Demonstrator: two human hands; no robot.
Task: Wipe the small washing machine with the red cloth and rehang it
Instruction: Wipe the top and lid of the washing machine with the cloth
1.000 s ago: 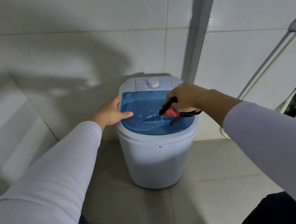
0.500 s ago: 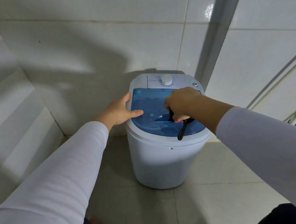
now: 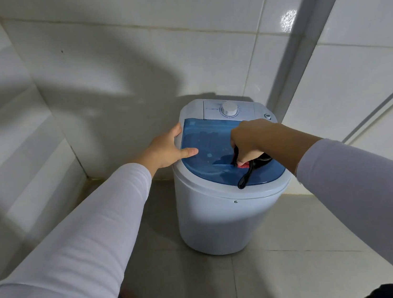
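- wiping looks to be under way: the right hand (image 3: 248,142) is bunched around the red cloth (image 3: 242,164) and presses it onto the blue lid (image 3: 205,145) of the small washing machine (image 3: 224,217), toward the lid's near right part.
- left hand (image 3: 168,150) lies spread on the lid's left rim, thumb flat on the blue surface, holding nothing; i judge it is steadying the machine.
- left to do, by my reading: the rest of the lid, the white control panel with its dial (image 3: 229,108), the white body, then rehanging the cloth. no hook or rail for it is in view.
- cloth: mostly hidden under the fingers, only a small red patch shows, with a black loop (image 3: 244,180) trailing from it across the lid toward the near rim.
- machine: a short round white tub on the tiled floor (image 3: 294,273) in a corner of tiled walls; the translucent lid is shut and carries pale spots, whether drops or marks i cannot tell.
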